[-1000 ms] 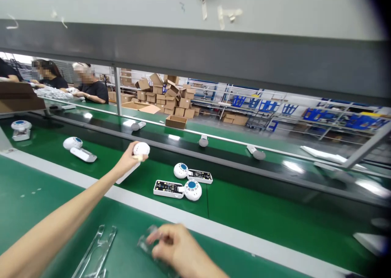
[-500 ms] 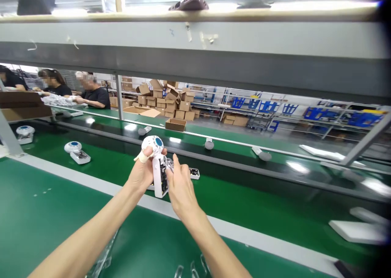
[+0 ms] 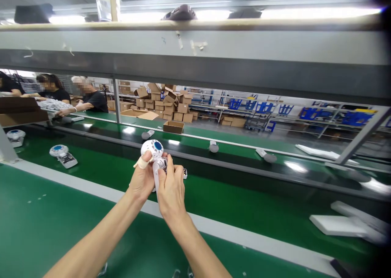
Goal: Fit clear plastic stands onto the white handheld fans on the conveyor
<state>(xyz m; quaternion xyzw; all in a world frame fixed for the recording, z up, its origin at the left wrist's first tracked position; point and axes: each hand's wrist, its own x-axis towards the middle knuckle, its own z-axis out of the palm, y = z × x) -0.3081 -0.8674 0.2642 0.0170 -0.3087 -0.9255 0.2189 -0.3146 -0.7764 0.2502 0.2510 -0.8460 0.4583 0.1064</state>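
white device (image 3: 152,149) held up btwn both hands, in front of green belt (image 3: 232,196); l hand (image 3: 142,181) fingers wrapped on it nr top, r hand (image 3: 171,187) fingers gripping it lower.

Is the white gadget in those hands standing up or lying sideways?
Roughly upright: the white gadget has its round head above its body.

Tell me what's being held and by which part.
A white device: the left hand holds it by its round head, the right hand by its long body.
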